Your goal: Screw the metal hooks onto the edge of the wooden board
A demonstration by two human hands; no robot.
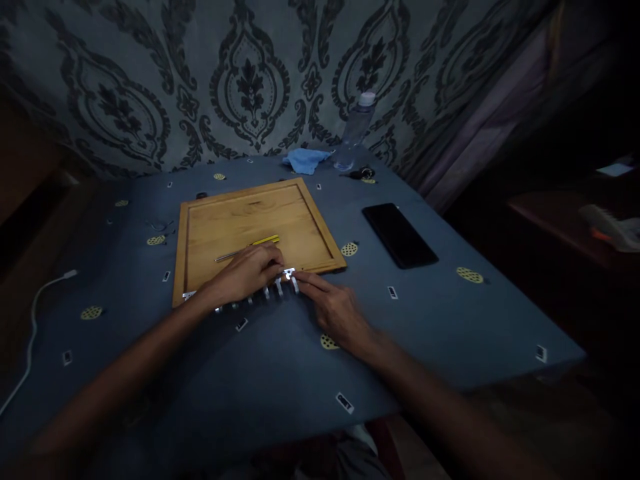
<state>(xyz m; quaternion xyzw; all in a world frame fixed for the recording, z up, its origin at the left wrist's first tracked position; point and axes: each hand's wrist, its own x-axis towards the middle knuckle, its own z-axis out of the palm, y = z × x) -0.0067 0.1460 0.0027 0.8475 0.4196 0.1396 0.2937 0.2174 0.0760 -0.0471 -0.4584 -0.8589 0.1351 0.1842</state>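
A framed wooden board (245,210) lies on the blue tablecloth. Along its near edge runs a shiny metal hook rail (289,273) with several hooks hanging over the side. My left hand (247,270) rests over the board, thumb and fingertips pinched together near the rail's right end; whatever is between them is too small to make out. From the right, my right hand (340,313) grips that same end of the rail with its fingertips. Just beyond my left hand, a screwdriver (265,240) with a yellow handle lies on the board, partly hidden by the hand.
Right of the board lies a black phone (400,235). At the back stand a clear bottle (355,130) and a crumpled blue cloth (306,160), with a small dark object (363,173) nearby. A white cable (35,313) runs along the left. Patterned fabric (250,80) hangs behind the table.
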